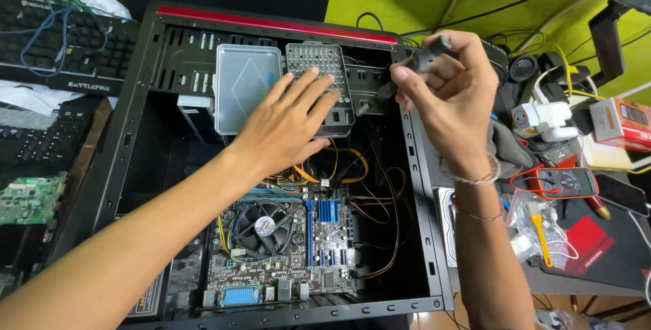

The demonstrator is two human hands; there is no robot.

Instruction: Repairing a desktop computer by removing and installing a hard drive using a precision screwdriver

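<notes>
- While the open computer case (135, 99) lay flat on the desk (603, 269), a black keyboard (61, 45) and a loose green circuit board (30, 198) sat to its left.
- Inside the case, near its top edge, a clear lid (245, 86) lay open beside the bit tray (325, 83), which looked perched on the drive bay rather than seated.
- The left hand (288, 123) rested on that tray with fingers spread and flat, closed on nothing.
- Below it sat the motherboard (285, 249) with its round cooler fan (263, 227) and a tangle of orange and black wires (352, 167).
- The right hand (447, 93) was raised over the case's right wall, fingers pinched together on a dark screwdriver handle (424, 59).
- A nudge from the left hand could probably have tipped the tray and spilled bits onto the motherboard or into the fan.
- A loose pinch might likewise have dropped the handle among the wires.
- Further right, a red multimeter (559, 182) and white chargers (542, 116) crowded the desk.
</notes>
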